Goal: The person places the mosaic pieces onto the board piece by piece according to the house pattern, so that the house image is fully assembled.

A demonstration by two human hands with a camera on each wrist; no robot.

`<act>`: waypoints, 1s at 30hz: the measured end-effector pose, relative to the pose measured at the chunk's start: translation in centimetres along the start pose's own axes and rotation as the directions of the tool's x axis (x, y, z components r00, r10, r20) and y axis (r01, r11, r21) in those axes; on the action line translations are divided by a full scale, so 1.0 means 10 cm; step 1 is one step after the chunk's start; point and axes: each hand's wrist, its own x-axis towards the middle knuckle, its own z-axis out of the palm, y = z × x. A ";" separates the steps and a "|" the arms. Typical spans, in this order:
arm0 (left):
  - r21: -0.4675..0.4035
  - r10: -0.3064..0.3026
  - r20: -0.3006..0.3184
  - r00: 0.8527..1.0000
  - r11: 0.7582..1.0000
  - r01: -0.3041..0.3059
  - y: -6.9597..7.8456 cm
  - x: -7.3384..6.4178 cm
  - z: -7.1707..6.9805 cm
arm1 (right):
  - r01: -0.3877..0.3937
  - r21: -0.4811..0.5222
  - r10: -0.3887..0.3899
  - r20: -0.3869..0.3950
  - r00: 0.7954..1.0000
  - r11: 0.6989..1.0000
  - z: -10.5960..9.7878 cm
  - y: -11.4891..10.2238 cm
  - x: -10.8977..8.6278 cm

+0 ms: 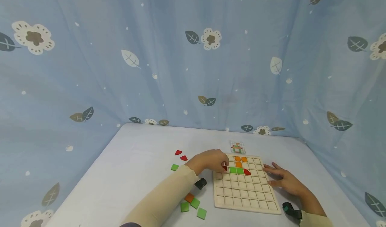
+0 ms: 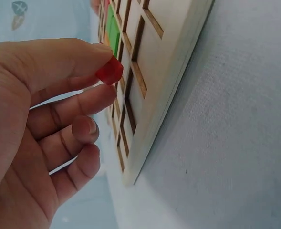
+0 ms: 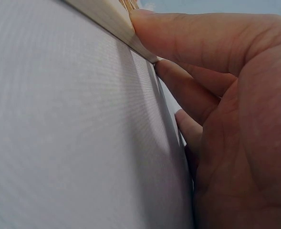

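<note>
Over the left part of a wooden grid board (image 1: 248, 209), my left hand (image 1: 212, 160) pinches a red rounded tile (image 2: 110, 71) between thumb and index finger. Its other fingers are loosely bent. To the right of that tile, two green square tiles (image 1: 236, 170) lie in the grid, followed by a red quarter-circle tile (image 1: 247, 171). Above them sit an orange square tile (image 1: 238, 164) and two orange rounded tiles (image 1: 238, 159). Fingers extended, my right hand (image 1: 284, 180) rests at the board's right edge; its thumb touches the side in the right wrist view.
A small pattern card (image 1: 237, 147) lies behind the board. To the left are two loose red tiles (image 1: 178, 152) and a green tile (image 1: 174, 167). Nearer, an orange tile (image 1: 189, 197) lies among several green tiles (image 1: 185, 207). A blue curtain (image 1: 169, 69) borders the white table.
</note>
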 end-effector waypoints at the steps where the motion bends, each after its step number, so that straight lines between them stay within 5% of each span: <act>1: 0.003 0.000 0.003 1.000 1.000 0.000 0.00 0.01 0.01 | -0.002 0.001 0.002 0.001 1.000 1.000 0.00 0.00 0.00; 14: 0.051 -0.035 -0.001 0.999 0.998 0.035 0.04 0.10 0.03 | 0.010 0.008 -0.010 0.000 1.000 1.000 -0.01 0.00 0.00; 30: -0.003 -0.039 0.006 0.999 0.999 0.039 0.05 0.14 0.07 | -0.004 0.000 0.004 0.003 1.000 1.000 -0.01 0.01 0.00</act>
